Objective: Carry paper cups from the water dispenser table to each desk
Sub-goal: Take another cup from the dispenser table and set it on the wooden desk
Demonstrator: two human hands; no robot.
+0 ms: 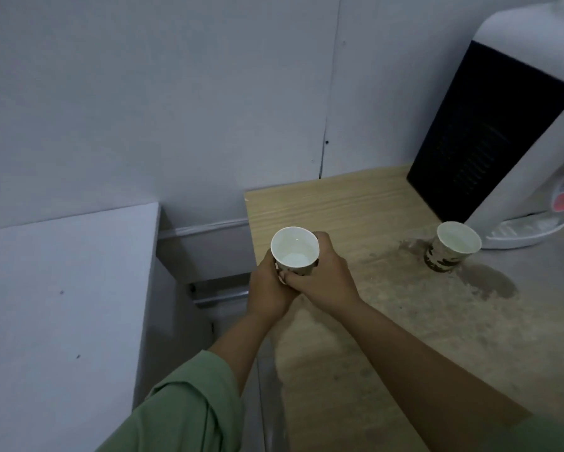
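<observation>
A paper cup (pixel 294 247) with a white inside and a patterned outside is held upright over the left edge of the wooden table (pixel 355 321). My left hand (pixel 269 288) wraps its lower left side and my right hand (pixel 326 275) wraps its right side; both grip it. A little liquid shows in its bottom. A second patterned paper cup (pixel 453 246) stands on the table to the right, in front of the water dispenser (pixel 515 132), apart from both hands.
A wet patch (pixel 489 282) spreads on the table around and right of the standing cup. The dispenser's drip tray (pixel 528 231) juts out behind it. A white partition (pixel 62 305) stands at left, with a gap and metal rails (pixel 215 288) between it and the table.
</observation>
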